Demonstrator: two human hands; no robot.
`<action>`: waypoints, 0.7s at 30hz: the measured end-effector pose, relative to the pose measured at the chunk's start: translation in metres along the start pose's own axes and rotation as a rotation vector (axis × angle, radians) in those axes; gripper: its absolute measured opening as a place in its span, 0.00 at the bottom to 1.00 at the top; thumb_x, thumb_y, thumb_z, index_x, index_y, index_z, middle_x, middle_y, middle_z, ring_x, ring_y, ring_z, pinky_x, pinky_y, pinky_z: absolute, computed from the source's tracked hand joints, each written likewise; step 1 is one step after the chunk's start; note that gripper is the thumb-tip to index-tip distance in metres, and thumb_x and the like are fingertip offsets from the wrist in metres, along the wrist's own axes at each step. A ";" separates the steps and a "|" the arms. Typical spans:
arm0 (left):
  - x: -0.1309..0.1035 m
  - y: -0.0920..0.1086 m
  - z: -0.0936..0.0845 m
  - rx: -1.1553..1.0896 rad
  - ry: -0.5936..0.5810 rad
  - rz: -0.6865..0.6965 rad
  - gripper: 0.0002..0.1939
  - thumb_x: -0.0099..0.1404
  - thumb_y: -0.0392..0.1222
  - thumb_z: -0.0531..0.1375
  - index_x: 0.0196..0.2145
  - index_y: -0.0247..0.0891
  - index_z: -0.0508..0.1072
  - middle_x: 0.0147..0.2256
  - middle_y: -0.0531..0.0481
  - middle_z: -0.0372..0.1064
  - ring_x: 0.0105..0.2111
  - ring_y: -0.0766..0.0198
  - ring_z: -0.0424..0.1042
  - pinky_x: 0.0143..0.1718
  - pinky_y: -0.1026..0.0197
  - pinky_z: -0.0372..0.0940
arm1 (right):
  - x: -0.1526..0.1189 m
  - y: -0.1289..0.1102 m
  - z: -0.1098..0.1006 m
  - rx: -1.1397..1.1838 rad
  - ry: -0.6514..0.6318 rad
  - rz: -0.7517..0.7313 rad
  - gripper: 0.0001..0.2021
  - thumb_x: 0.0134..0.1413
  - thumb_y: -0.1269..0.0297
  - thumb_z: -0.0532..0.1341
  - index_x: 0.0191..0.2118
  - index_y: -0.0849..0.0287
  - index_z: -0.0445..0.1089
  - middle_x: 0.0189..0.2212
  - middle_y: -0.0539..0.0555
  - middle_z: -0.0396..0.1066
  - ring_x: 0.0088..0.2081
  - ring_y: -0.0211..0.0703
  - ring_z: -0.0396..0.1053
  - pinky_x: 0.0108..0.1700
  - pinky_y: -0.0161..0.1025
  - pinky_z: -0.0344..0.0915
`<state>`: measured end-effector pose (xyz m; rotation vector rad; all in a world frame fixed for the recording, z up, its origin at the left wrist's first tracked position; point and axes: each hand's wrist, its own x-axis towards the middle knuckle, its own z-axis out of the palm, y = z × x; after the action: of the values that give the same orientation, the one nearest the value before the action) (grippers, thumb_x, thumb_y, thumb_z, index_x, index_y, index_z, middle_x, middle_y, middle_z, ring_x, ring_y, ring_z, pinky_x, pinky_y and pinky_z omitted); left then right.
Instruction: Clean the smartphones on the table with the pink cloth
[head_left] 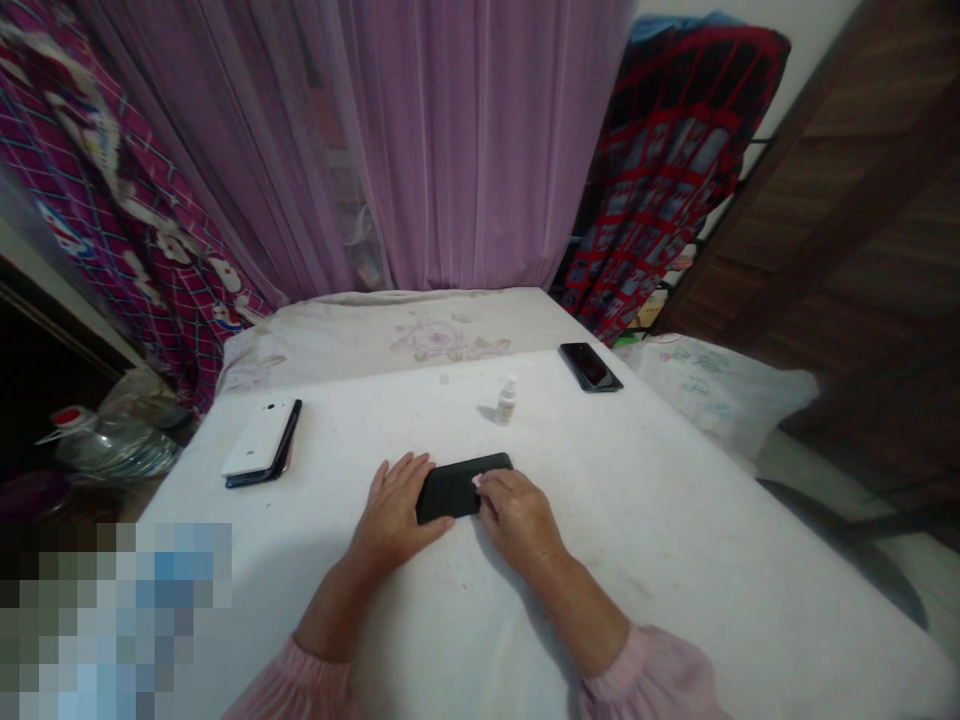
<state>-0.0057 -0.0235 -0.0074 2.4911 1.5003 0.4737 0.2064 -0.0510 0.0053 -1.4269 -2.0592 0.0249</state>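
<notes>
A dark smartphone (450, 492) lies flat on the white-covered table in front of me, screen side apparently up. My left hand (394, 505) grips its left end, fingers along the far edge and thumb at the near edge. Over the right end, my right hand (519, 515) pinches a small pink piece, perhaps cloth or sponge (478, 482), against the phone's surface. Most of that pink piece is hidden by my fingers. Beyond the phone stands a small white bottle (506, 401), upright and touched by neither hand.
Stacked phones, a white one (259, 440) on top, lie at the left. More dark phones (591, 367) lie near the right edge. The white tablecloth (637, 480) covers the table. Purple curtains (480, 150) hang behind; a plastic bag (705, 385) is at the right, a large water bottle (112, 445) at the left.
</notes>
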 end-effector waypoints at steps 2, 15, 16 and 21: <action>0.000 0.001 0.000 0.005 0.001 -0.002 0.35 0.58 0.54 0.62 0.60 0.41 0.61 0.62 0.40 0.59 0.63 0.46 0.55 0.64 0.39 0.43 | 0.001 -0.005 0.002 0.040 -0.013 -0.034 0.11 0.49 0.78 0.57 0.34 0.58 0.74 0.37 0.54 0.76 0.39 0.43 0.71 0.44 0.36 0.69; 0.002 0.004 -0.005 0.020 -0.060 -0.039 0.36 0.58 0.54 0.63 0.60 0.37 0.61 0.62 0.39 0.58 0.64 0.46 0.53 0.64 0.38 0.43 | -0.002 0.010 -0.006 0.011 0.035 0.082 0.12 0.45 0.80 0.57 0.31 0.57 0.74 0.34 0.54 0.76 0.38 0.43 0.72 0.43 0.37 0.68; 0.001 0.004 -0.005 0.022 -0.058 -0.036 0.36 0.58 0.54 0.63 0.60 0.37 0.61 0.62 0.38 0.58 0.64 0.46 0.53 0.64 0.38 0.43 | -0.002 0.006 -0.003 0.038 0.032 0.048 0.12 0.46 0.80 0.57 0.32 0.57 0.73 0.35 0.54 0.76 0.38 0.43 0.72 0.43 0.36 0.69; 0.000 0.003 -0.003 0.036 -0.041 -0.024 0.36 0.58 0.53 0.62 0.60 0.36 0.61 0.62 0.38 0.58 0.64 0.46 0.54 0.64 0.38 0.43 | -0.002 0.003 -0.002 0.134 0.013 0.037 0.12 0.43 0.81 0.58 0.31 0.56 0.73 0.34 0.53 0.76 0.37 0.42 0.72 0.43 0.36 0.69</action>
<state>-0.0040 -0.0247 -0.0032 2.4908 1.5352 0.3922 0.2102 -0.0528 0.0052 -1.3790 -1.9821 0.1650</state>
